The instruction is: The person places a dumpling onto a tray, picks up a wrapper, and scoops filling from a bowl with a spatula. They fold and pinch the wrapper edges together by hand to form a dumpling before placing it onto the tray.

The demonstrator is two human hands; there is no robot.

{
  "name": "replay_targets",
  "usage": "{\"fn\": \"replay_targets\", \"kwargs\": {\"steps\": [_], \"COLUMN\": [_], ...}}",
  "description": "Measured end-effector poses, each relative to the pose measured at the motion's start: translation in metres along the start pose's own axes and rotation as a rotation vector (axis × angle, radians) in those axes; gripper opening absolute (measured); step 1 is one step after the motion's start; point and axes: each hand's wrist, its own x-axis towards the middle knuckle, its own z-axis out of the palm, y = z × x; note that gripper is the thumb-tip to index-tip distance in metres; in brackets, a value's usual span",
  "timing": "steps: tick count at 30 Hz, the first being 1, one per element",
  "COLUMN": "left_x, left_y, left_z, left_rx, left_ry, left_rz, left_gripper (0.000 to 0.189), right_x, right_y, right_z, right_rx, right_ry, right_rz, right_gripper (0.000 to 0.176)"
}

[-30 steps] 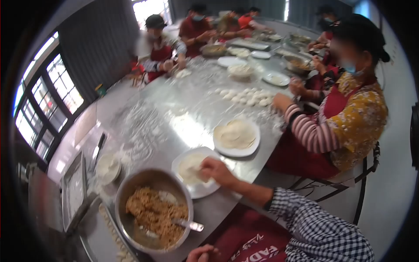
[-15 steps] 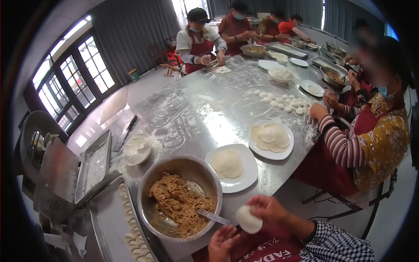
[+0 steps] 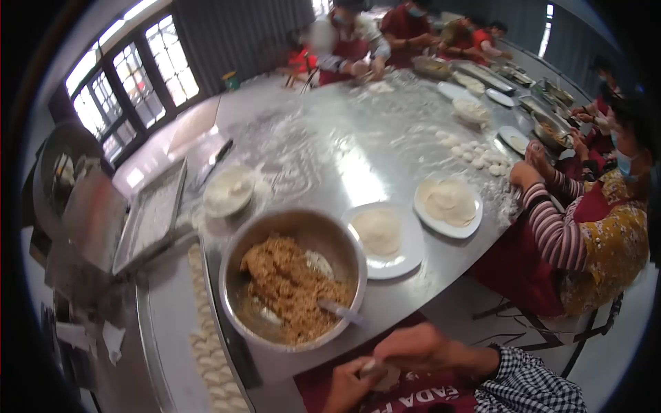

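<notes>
A round, pale dough wrapper (image 3: 387,378) is held low over the dark red apron, partly hidden by fingers. My left hand (image 3: 351,384) is closed on its near left side. My right hand (image 3: 420,346) reaches over it from the right, fingers bent together at its upper edge. Just beyond my hands stands a steel bowl (image 3: 237,313) of brown minced filling, a clear-handled spoon (image 3: 341,311) resting in it. A white plate (image 3: 406,258) carries stacked wrappers. To the left, a metal tray (image 3: 162,330) holds a column of folded dumplings (image 3: 213,358).
A second plate of wrappers (image 3: 449,203), a flour bowl (image 3: 228,193), a knife (image 3: 215,163) and a floured tray (image 3: 148,220) lie on the steel table (image 3: 310,165). A co-worker in striped sleeves (image 3: 554,227) sits at right; other people work farther back.
My right hand has come down and left with the wrapper, and my left hand has closed on it. The view has shifted, so the table's things appear higher or farther right.
</notes>
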Motion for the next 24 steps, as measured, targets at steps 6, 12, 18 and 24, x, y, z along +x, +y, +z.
{"fn": "replay_targets", "kwargs": {"steps": [6, 12, 18, 24], "left_x": [-0.001, -0.021, -0.030, -0.034], "left_y": [-0.008, 0.002, -0.004, -0.002], "left_z": [-0.019, -0.032, -0.036, -0.047], "left_rx": [-0.820, -0.958, -1.013, -1.097], "left_ry": [0.170, 0.198, 0.260, 0.214], "left_rz": [0.083, 0.099, 0.082, 0.028], "left_gripper": [0.025, 0.028, 0.030, 0.036], "right_x": [0.010, 0.050, 0.096, 0.126], "right_y": [0.009, 0.018, 0.033, 0.041], "right_z": [-0.038, -0.021, -0.003, -0.008], "right_rx": [-0.205, -0.386, -0.324, -0.350], "right_ry": [0.530, 0.066, -0.099, -0.172], "right_rz": [0.286, 0.040, -0.123, -0.124], "right_gripper": [0.022, 0.032, 0.016, 0.016]}}
